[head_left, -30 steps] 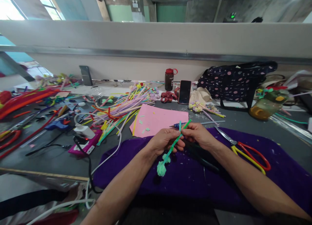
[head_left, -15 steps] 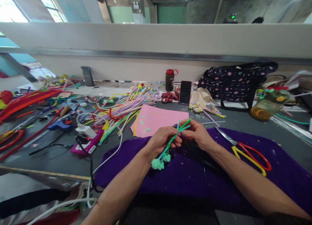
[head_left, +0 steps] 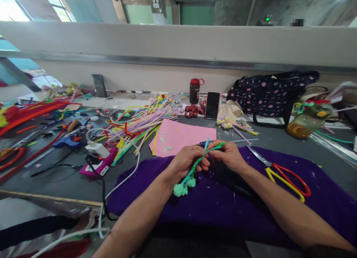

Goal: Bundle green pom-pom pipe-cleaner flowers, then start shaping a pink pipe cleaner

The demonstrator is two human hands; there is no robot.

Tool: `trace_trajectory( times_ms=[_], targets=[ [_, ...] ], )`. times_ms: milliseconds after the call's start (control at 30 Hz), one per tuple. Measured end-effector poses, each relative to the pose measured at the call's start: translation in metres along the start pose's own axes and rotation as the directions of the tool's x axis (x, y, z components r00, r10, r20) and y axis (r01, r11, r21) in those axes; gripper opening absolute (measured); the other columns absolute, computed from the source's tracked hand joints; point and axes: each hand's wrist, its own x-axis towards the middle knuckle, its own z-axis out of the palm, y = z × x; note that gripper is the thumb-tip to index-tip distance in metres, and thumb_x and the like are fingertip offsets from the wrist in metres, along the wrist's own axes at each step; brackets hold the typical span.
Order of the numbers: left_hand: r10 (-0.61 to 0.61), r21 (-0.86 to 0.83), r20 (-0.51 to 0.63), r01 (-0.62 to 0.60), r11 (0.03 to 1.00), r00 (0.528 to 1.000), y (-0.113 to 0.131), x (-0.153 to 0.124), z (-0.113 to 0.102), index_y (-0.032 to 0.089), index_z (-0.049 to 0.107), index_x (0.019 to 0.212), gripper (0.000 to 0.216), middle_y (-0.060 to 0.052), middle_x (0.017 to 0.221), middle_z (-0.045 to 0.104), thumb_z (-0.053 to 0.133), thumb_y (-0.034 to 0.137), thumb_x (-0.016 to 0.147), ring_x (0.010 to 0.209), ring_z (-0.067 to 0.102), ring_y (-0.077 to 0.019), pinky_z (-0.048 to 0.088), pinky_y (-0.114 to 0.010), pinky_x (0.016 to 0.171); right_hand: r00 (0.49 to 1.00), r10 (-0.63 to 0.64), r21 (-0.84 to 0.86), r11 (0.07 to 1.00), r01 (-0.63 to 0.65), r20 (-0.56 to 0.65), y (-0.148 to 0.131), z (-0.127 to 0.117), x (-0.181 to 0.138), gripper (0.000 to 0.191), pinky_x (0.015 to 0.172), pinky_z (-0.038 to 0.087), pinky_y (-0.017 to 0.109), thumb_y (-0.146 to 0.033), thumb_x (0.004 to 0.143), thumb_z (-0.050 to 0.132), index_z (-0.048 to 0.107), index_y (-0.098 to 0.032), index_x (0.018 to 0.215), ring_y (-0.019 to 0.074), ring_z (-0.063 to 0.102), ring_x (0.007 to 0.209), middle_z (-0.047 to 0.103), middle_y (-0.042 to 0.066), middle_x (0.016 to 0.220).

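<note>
My left hand [head_left: 189,162] is closed around the twisted stems of green pipe cleaners [head_left: 197,163], whose fluffy mint-green flower heads [head_left: 181,190] hang below it over the purple cloth [head_left: 212,209]. Higher up, my right hand [head_left: 228,155] pinches the loose green ends, and one light blue-green end sticks up between the hands. Scissors [head_left: 269,165] with red and yellow handles lie on the cloth to the right of my right hand. Behind the hands is a pink sheet [head_left: 186,137] with small green scraps on it.
Left of the cloth stand a magenta power strip [head_left: 104,168] with a white charger and cords. A heap of pastel pipe cleaners [head_left: 150,120] lies beyond. At the back are a red-capped bottle [head_left: 194,92], a phone [head_left: 212,105], a patterned bag [head_left: 262,96] and a jar of amber liquid [head_left: 302,122].
The loose green ends have swung from pointing up to lying more to the right, with my right hand slightly lower and farther right. My left hand keeps its hold on the stems.
</note>
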Motion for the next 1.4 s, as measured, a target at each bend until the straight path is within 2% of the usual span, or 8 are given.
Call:
trace_trajectory(
  times_ms=[233,333,533,600,733,833,967,1400],
  targets=[
    [0.047,0.112,-0.026,-0.044,0.993,0.999,0.0,-0.002,0.003,0.013,0.054,0.069,0.02,-0.004,0.055,0.063,0.056,0.032,0.071,0.046,0.058,-0.0111,0.038,-0.016,0.039,0.998,0.031,0.053,0.998,-0.028,-0.061,-0.002,0.008,-0.004,0.008,0.041,0.032,0.021,-0.025,0.066,0.062,0.059,-0.018,0.068,0.0086,0.043,0.041,0.053,-0.004,0.049],
    [0.143,0.253,-0.037,-0.129,0.959,0.989,-0.002,-0.005,0.005,0.013,0.056,0.07,0.024,-0.004,0.06,0.064,0.054,0.037,0.073,0.049,0.056,-0.0102,0.04,-0.018,0.044,0.992,0.099,0.125,0.988,-0.089,-0.078,-0.002,0.012,-0.004,0.008,0.038,0.028,0.02,-0.024,0.066,0.06,0.055,-0.018,0.063,0.0073,0.039,0.037,0.048,-0.005,0.043],
    [0.472,0.64,-0.023,-0.349,0.684,0.882,-0.003,-0.009,0.009,0.016,0.062,0.068,0.023,-0.001,0.062,0.063,0.052,0.034,0.076,0.057,0.053,-0.01,0.04,-0.019,0.058,0.953,0.302,0.342,0.894,-0.288,0.013,-0.002,0.013,0.001,0.019,0.033,0.019,0.018,-0.022,0.062,0.058,0.042,-0.017,0.051,0.0048,0.033,0.03,0.041,-0.007,0.04],
    [0.444,0.617,-0.007,-0.345,0.707,0.896,-0.002,-0.009,0.009,0.015,0.062,0.066,0.026,-0.002,0.062,0.062,0.051,0.036,0.077,0.056,0.052,-0.0101,0.04,-0.02,0.056,0.946,0.322,0.354,0.881,-0.313,0.036,-0.003,0.011,0.001,0.02,0.033,0.017,0.018,-0.021,0.061,0.057,0.042,-0.017,0.05,0.0045,0.031,0.03,0.039,-0.007,0.039],
    [0.183,0.312,0.009,-0.177,0.933,0.983,0.0,-0.006,0.008,0.012,0.059,0.07,0.039,-0.006,0.058,0.062,0.043,0.046,0.078,0.048,0.055,-0.0122,0.04,-0.02,0.046,0.955,0.297,0.355,0.891,-0.283,0.014,-0.005,0.012,0.0,0.02,0.033,0.018,0.019,-0.023,0.063,0.058,0.043,-0.016,0.05,0.0043,0.031,0.03,0.041,-0.006,0.041],
    [0.086,0.199,0.02,-0.089,0.976,0.996,0.001,-0.004,0.006,0.012,0.057,0.074,0.036,-0.005,0.056,0.062,0.05,0.046,0.074,0.046,0.056,-0.0128,0.04,-0.02,0.042,0.959,0.284,0.342,0.901,-0.265,-0.005,-0.003,0.014,-0.001,0.018,0.033,0.019,0.019,-0.024,0.063,0.058,0.046,-0.016,0.053,0.0046,0.032,0.031,0.042,-0.006,0.042],
    [0.123,0.206,0.007,-0.121,0.971,0.992,-0.001,-0.004,0.005,0.013,0.055,0.07,0.026,-0.002,0.054,0.061,0.061,0.038,0.068,0.043,0.054,-0.0095,0.041,-0.019,0.043,0.964,0.266,0.321,0.915,-0.245,-0.023,-0.002,0.016,-0.001,0.022,0.033,0.019,0.019,-0.027,0.062,0.06,0.043,-0.017,0.054,0.0048,0.032,0.032,0.04,-0.007,0.042],
    [0.213,0.469,-0.069,-0.157,0.869,0.975,-0.004,-0.004,0.006,0.015,0.053,0.066,0.016,0.0,0.051,0.058,0.048,0.029,0.074,0.041,0.049,-0.0086,0.038,-0.019,0.044,0.98,0.163,0.205,0.969,-0.138,-0.111,0.002,0.018,-0.003,0.006,0.035,0.021,0.018,-0.02,0.065,0.058,0.053,-0.017,0.063,0.0049,0.031,0.035,0.04,-0.007,0.042]
  ],
)
